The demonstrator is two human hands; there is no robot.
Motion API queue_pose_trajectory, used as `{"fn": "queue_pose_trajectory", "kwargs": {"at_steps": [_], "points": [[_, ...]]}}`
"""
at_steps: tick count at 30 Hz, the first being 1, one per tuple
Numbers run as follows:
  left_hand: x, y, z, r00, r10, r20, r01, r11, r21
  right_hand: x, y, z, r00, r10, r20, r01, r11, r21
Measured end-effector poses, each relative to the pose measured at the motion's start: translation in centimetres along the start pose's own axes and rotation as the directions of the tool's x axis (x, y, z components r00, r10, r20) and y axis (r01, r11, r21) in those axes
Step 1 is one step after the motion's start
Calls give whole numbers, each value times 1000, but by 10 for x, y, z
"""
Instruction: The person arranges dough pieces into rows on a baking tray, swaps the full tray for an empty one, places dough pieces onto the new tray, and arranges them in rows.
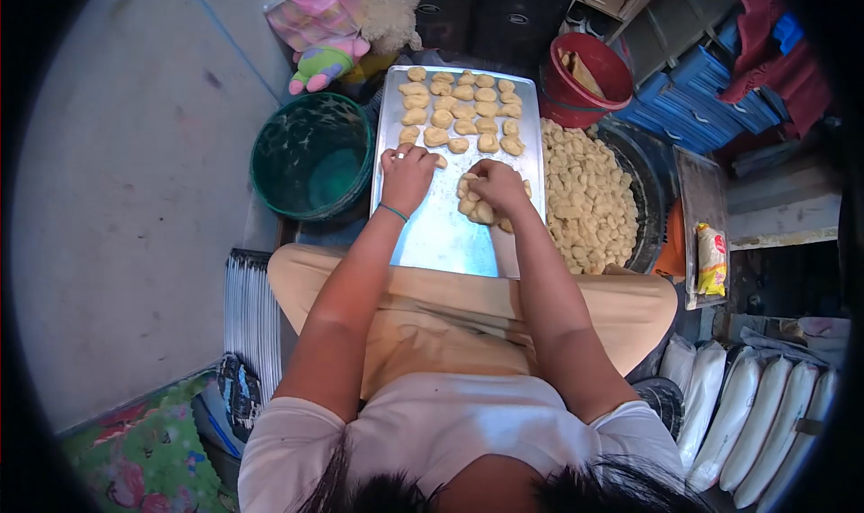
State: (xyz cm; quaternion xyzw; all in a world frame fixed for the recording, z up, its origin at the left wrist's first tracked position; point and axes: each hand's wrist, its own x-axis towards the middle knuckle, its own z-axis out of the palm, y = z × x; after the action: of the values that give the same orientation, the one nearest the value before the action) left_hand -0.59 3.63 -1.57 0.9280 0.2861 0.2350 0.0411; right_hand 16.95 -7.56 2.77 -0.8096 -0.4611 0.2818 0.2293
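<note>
A metal baking tray (pixel 441 238) lies in front of my crossed legs, with several rows of pale dough pieces (pixel 463 112) across its far half. My left hand (pixel 408 173) rests at the tray's left side, fingers curled down at the nearest row. A small dough piece (pixel 440 160) shows at its fingertips. My right hand (pixel 498 187) is closed over a small heap of dough pieces (pixel 476 209) on the tray's right side, its fingertips pinched among them. The palm hides part of that heap.
Right of the tray, a wide black basin (pixel 650 216) holds a large mound of dough pieces (pixel 589 198). A red bucket (pixel 583 108) stands behind it. A green tub (pixel 312 157) is at the left. Wrapped white packs (pixel 738 405) and stacked trays (pixel 252 301) flank my legs.
</note>
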Motion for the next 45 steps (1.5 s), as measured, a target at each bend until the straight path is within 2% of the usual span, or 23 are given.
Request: {"fn": "queue_pose_trajectory", "kwargs": {"at_steps": [1, 3, 4, 7, 8, 10, 13, 14, 17, 18, 21, 22, 25, 29, 30, 33, 37, 38, 40, 43, 45], "points": [[1, 5, 1, 998, -34, -52, 34, 999, -5, 6, 9, 5, 1000, 9, -30, -4, 985, 173], [5, 17, 3, 983, -97, -158, 96, 995, -11, 22, 17, 20, 995, 37, -92, 15, 863, 505], [6, 23, 2, 979, -123, -163, 117, 992, -47, 25, 16, 21, 996, 30, -80, 24, 804, 594], [6, 36, -5, 995, -77, -64, 62, 976, -210, 28, 17, 20, 997, -13, -72, 49, 848, 528], [7, 39, -5, 997, -72, -2, 69, 966, -251, 27, 19, 20, 997, -8, -81, 55, 801, 596], [6, 43, -7, 1000, -19, 1, 19, 976, -215, 18, 17, 10, 995, 6, -98, 66, 698, 713], [6, 48, 2, 1000, -2, -16, 0, 989, -146, 8, 19, -8, 989, 35, -145, 90, 634, 768], [8, 48, 6, 1000, -3, -26, 0, 993, -117, 22, 40, 2, 965, -22, -262, 193, 737, 648], [18, 47, 13, 999, -10, -39, 7, 997, -79, 16, 39, -4, 951, -113, -289, 205, 927, 314], [21, 47, 9, 999, -17, -31, 15, 997, -81, 19, 37, -3, 995, -42, -86, 62, 967, 247], [27, 57, -4, 999, 38, -16, -40, 991, -124, 0, 39, -9, 929, -310, -202, 294, 950, -106], [29, 60, -5, 996, 92, -14, -93, 976, -196, 5, 50, -6, 925, -301, -233, 335, 934, 125], [36, 60, 6, 981, 187, 55, -173, 966, -191, 10, 62, -14, 964, -45, -262, 129, 941, 314], [49, 66, 20, 987, 135, 82, -128, 988, -85, 15, 79, -15, 960, -5, -281, 159, 835, 527], [49, 67, 26, 988, 137, 74, -130, 988, -86, 11, 81, -17, 935, -99, -341, 201, 940, 277], [57, 67, 35, 991, 132, 27, -129, 987, -92, 3, 81, -19, 902, -130, -411, 206, 968, 145], [47, 78, 21, 994, 91, -67, -100, 984, -146, 11, 84, -13, 915, -86, -395, 248, 891, 381], [40, 82, 13, 992, 77, -101, -93, 983, -161, 11, 85, -14, 890, -134, -435, 282, 913, 296], [18, 88, -4, 996, 86, 30, -76, 966, -246, 4, 82, -17, 831, -244, -500, 344, 932, 115], [-19, 88, -6, 988, 38, 151, 14, 946, -325, -23, 65, -16, 907, -247, -340, 296, 950, 100], [-36, 82, -8, 982, 33, 184, 45, 914, -404, -35, 64, -6, 920, -226, -321, 245, 969, 21]]}}
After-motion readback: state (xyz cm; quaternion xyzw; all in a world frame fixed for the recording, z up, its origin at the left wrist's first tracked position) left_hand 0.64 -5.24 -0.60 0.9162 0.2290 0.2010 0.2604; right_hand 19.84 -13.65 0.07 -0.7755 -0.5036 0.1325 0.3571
